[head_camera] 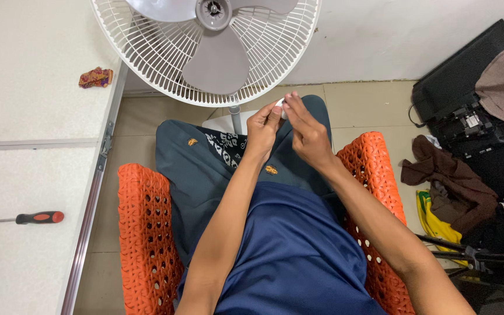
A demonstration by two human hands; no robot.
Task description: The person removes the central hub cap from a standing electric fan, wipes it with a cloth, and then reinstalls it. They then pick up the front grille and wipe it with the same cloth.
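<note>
White small part (279, 105), mostly hidden, pinched between fingers (272, 114)

head | worn, looks steeply down | close on lap

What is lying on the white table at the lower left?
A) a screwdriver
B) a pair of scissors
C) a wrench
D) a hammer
A: a screwdriver with a black and red handle lies on the table, apart from both hands.
</note>
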